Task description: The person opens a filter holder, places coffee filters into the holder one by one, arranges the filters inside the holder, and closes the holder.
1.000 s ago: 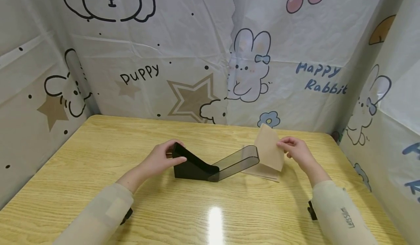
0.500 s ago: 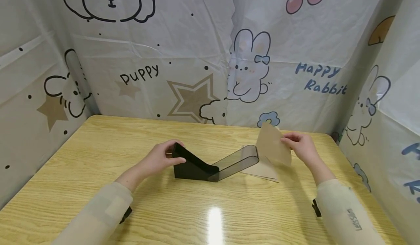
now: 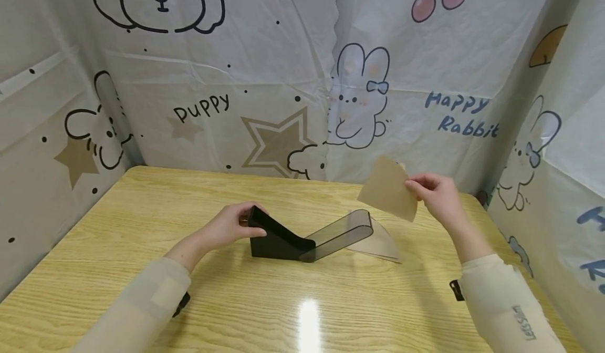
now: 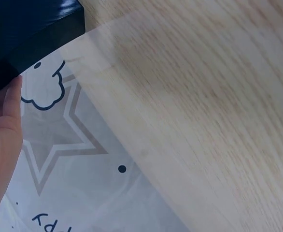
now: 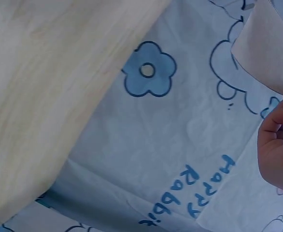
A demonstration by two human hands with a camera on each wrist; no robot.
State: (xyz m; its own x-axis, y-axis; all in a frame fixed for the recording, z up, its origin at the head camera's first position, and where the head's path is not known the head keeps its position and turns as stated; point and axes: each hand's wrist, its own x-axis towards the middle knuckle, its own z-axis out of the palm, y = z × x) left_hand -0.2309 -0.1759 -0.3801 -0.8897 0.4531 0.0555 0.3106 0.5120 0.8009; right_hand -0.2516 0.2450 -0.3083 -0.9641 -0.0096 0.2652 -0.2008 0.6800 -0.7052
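My left hand (image 3: 230, 228) grips the tall left end of a black filter holder (image 3: 279, 241), thumb on the near side. In the left wrist view the fingers lie against the black holder (image 4: 40, 34). Its smoky see-through lid (image 3: 337, 236) is swung out to the right. My right hand (image 3: 437, 198) pinches a brown fan-shaped paper coffee filter (image 3: 388, 189) by its right edge, raised behind and above the lid. The right wrist view has the filter (image 5: 264, 50) above the curled fingers. More brown filters (image 3: 380, 242) lie flat on the table, partly behind the lid.
The wood-grain table (image 3: 255, 311) ends at a printed cloth (image 3: 264, 80) hung along its back. Another cloth side (image 3: 562, 185) closes off the right. Light glares on the table near the front.
My right hand has lifted the paper filter up off the flat ones, moving it up and slightly right while its lower end swings and tilts. The left hand and holder stay put.
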